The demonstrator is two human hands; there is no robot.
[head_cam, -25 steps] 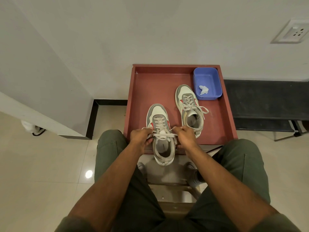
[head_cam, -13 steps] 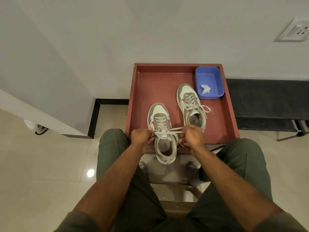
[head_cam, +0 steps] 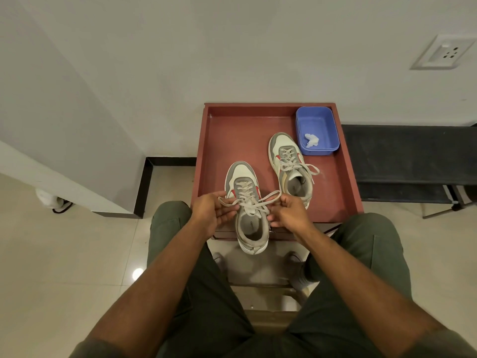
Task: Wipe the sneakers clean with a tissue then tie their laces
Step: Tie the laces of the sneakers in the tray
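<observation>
Two white, grey and red sneakers stand on a red tray. The near sneaker hangs its heel over the tray's front edge. My left hand pinches one loop of its lace on the left side of the tongue. My right hand pinches the other loop of the lace on the right. The two loops cross over the tongue. The far sneaker sits further back to the right, its lace tied in a bow. A crumpled tissue lies in a blue tub.
The blue tub stands in the tray's back right corner. A dark bench runs along the wall to the right. A white wall rises behind the tray, with a socket at upper right. My knees flank the tray's front.
The lace was pulled taut straight across the tongue; now both hands have eased apart and hold a loose loop on each side, crossed over the sneaker.
</observation>
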